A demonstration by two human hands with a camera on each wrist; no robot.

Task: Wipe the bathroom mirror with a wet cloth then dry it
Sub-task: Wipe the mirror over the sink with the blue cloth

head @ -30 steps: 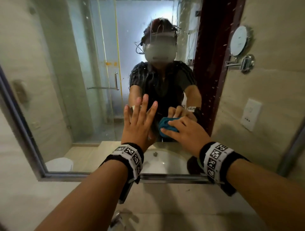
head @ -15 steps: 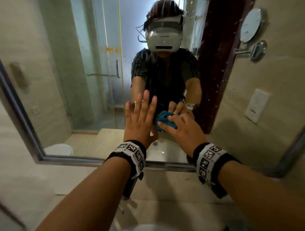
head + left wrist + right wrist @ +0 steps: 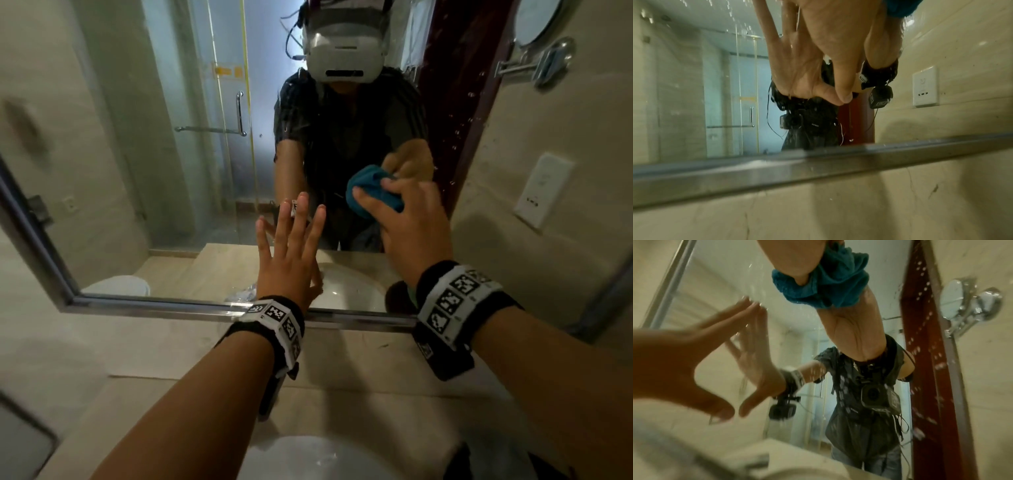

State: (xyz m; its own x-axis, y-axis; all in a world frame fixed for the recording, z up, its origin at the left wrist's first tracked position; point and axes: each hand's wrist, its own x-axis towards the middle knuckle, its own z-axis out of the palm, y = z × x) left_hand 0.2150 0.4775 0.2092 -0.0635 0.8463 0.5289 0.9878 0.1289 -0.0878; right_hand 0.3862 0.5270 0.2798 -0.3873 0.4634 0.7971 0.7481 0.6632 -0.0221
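Pressing teal cloth [image 3: 371,190] against mirror [image 3: 171,171]

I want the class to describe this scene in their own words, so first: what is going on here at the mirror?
A person is cleaning a bathroom mirror. The right hand grips a bunched blue cloth and presses it against the glass, right of centre. The left hand lies flat on the mirror with fingers spread, apparently bracing. Water droplets dot the glass, mainly over the reflected dark red door. A white sink sits below. Whether this is the wet or the dry pass cannot be told.
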